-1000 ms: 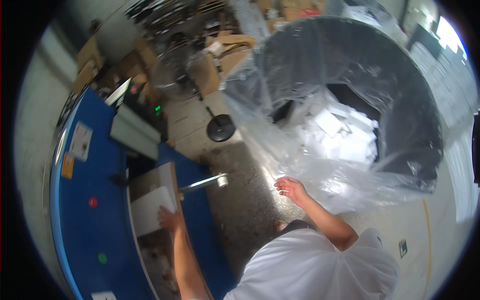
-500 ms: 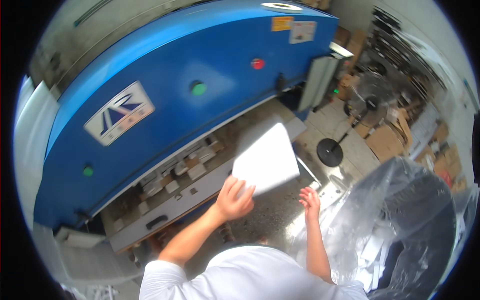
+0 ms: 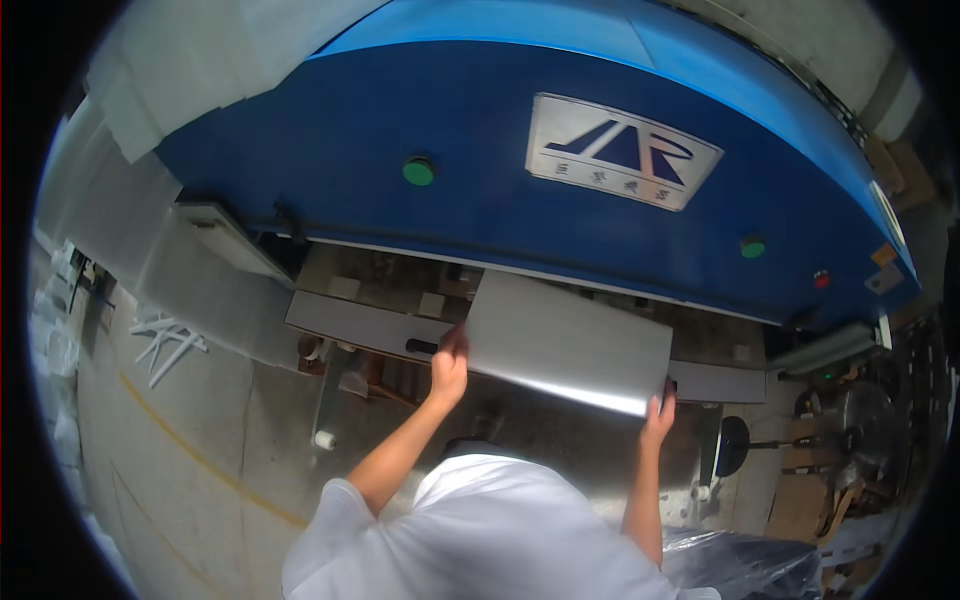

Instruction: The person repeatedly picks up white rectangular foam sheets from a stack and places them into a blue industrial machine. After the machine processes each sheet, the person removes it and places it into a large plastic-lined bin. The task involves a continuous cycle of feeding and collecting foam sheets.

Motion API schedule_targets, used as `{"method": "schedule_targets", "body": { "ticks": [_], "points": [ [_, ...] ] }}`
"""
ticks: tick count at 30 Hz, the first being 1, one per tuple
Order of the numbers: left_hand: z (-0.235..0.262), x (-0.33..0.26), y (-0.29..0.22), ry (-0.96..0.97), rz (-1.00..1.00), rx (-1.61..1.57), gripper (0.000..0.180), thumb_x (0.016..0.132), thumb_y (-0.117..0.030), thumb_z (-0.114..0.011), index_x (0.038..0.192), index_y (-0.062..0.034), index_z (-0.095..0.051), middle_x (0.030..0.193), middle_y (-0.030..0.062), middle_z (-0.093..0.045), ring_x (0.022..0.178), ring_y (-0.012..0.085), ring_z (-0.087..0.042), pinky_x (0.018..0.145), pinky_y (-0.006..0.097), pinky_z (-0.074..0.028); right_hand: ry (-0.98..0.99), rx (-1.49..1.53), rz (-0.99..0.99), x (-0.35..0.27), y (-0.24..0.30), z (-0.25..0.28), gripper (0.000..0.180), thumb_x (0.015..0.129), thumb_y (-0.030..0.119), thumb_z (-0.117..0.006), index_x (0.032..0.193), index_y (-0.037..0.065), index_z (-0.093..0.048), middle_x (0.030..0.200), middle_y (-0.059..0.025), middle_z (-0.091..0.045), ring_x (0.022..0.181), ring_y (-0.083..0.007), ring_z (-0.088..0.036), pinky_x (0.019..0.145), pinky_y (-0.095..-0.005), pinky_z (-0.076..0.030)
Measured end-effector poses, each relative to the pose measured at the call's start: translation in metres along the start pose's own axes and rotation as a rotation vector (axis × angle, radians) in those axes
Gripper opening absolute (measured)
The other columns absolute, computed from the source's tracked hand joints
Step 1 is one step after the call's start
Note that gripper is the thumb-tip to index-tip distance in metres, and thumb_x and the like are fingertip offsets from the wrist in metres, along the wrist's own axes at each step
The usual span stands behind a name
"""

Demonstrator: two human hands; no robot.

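Observation:
Between my hands is a flat, whitish-grey rectangular sheet (image 3: 572,338), its near edge catching the light. My left hand (image 3: 450,368) is closed on its left edge. My right hand (image 3: 657,415) grips the near right corner. The sheet lies over the grey front ledge (image 3: 352,318) of a large blue machine (image 3: 480,110), and its far edge reaches the slot beneath the blue panel. Whether the sheet is foam or board I cannot tell. A small black piece (image 3: 421,346) sits on the ledge beside my left hand.
Green buttons (image 3: 418,171) and a red one (image 3: 821,279) are on the blue panel. Small white blocks (image 3: 432,304) lie in the slot. Pale sheeting (image 3: 200,290) hangs at left. A floor fan (image 3: 733,446) stands right, near clear plastic wrapping (image 3: 740,562).
My view has swung left along the machine. The sheet, earlier in my left hand alone, is now held by both hands over the ledge. My right hand has closed on it.

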State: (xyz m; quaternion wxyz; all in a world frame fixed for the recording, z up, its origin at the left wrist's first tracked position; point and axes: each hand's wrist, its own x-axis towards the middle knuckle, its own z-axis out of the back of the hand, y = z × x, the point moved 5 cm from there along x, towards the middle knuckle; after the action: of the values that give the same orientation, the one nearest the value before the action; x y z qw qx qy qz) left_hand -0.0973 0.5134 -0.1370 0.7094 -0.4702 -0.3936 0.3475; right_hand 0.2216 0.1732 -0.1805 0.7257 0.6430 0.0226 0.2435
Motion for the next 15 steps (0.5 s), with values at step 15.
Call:
{"method": "schedule_targets", "body": {
  "ticks": [15],
  "points": [
    [-0.028, 0.200, 0.101, 0.297, -0.254, 0.443, 0.049, 0.085, -0.032, -0.071, 0.124, -0.0058, -0.059, 0.126, 0.0183, -0.058, 0.119, 0.0384, -0.052, 0.102, 0.046, -0.040, 0.307, -0.806, 0.319, 0.179, -0.066, -0.140, 0.044, 0.095, 0.017, -0.063, 0.134, 0.001, -0.051, 0.126, -0.0202, -0.060, 0.113, -0.0391, -0.056, 0.099, -0.0375, -0.042]
  ]
}}
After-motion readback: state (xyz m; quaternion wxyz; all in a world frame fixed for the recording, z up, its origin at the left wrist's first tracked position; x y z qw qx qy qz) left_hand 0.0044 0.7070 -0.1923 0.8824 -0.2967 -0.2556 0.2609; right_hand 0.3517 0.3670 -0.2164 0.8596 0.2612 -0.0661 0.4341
